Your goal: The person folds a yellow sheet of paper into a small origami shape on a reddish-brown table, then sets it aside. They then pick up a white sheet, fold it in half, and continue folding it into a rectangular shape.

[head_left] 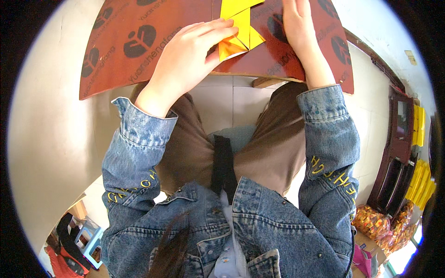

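A folded yellow paper (242, 28), with angled flaps and a shiny lower corner, lies at the far middle of the reddish-brown tabletop (185, 11). My left hand (194, 46) holds its left side, the fingers bent over the top and the thumb at the lower left corner. Right of the paper, apart from it, is my right hand (299, 25). Its fingers stretch away from me, and their tips are cut off by the upper edge of the view. The far end of the paper also runs out of view.
The table's near edge curves above my lap. At right stands a dark wooden cabinet (394, 153) with yellow stacks (419, 185) beside it. Bags of colourful pieces (373, 227) lie on the floor below. A blue plastic stool (92, 243) is at lower left.
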Tool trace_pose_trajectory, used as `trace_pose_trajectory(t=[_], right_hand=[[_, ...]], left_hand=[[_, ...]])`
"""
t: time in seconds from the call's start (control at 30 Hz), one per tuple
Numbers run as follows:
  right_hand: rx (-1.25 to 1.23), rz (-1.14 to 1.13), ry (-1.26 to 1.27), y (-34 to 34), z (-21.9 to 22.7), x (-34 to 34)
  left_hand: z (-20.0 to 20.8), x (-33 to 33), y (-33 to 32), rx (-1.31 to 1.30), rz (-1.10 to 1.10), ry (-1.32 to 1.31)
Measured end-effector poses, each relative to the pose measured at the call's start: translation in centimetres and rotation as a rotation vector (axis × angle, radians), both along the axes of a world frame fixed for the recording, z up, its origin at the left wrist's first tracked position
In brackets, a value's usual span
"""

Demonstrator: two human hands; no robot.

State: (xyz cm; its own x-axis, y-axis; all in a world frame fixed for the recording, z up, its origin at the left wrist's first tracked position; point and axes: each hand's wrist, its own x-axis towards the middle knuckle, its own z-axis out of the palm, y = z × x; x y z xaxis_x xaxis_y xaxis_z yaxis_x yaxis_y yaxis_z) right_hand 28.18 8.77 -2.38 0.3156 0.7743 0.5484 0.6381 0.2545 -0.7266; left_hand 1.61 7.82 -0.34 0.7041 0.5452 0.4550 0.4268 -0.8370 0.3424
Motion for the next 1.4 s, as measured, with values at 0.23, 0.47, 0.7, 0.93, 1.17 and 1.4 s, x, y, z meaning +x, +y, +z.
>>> trace_pose_trajectory(t=[0.23, 0.47, 0.7, 0.93, 1.17, 1.4], right_hand=[[0.043, 0.082, -0.188, -1.0, 2.4, -0.7], [0.001, 0.356, -0.588, -0.8, 5.7, -1.7], [-0.181, 0.632, -0.496, 0.2, 5.3, -2.7], [0.039, 0.639, -0.552, 0.1, 3.9, -2.8], [-0.083, 0.703, -0.385, 0.2, 3.9, -1.6], [0.054, 0.617, -0.546, 0.7, 3.1, -1.4]], left_hand=[[0.3, 0.1, -0.5, 0.067, 0.05, 0.02], [0.2, -0.2, -0.6, 0.088, 0.036, -0.036], [0.3, -0.1, -0.7, 0.072, 0.063, -0.058], [2.8, 1.2, -1.9, 0.022, 0.11, 0.104], [4.8, 2.2, -1.4, 0.126, -0.038, 0.248], [3.3, 2.2, -0.8, 0.211, -0.076, 0.108]])
